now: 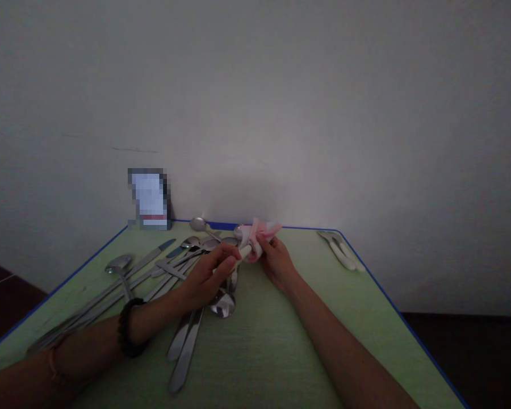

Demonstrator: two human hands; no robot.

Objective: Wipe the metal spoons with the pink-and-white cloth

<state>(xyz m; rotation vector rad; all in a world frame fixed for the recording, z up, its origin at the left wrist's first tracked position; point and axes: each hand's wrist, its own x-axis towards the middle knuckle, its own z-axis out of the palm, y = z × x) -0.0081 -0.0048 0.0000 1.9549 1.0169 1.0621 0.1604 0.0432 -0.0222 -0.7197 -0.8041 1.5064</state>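
Matt, soft-looking cloth [258, 227] bunches in the right fingers [264, 245]; the handle [244, 251] in the left fingers [219, 254] looks like smooth plastic. Left of both lies polished metal cutlery [190, 242], and just nearer than the left fingers a spoon bowl [222, 305] gleams mirror-bright. Well right, pale handles [342, 257] look smooth and plastic. Beneath, the table [276, 341] is smooth, dull-finished.

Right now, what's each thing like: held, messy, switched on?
Left hand, closed on a white handle
Right hand, gripping cloth
Cloth, bunched against the handle
Phone, upright, screen bright
Metal cutlery, jumbled, overlapping
White-handled cutlery, lying together
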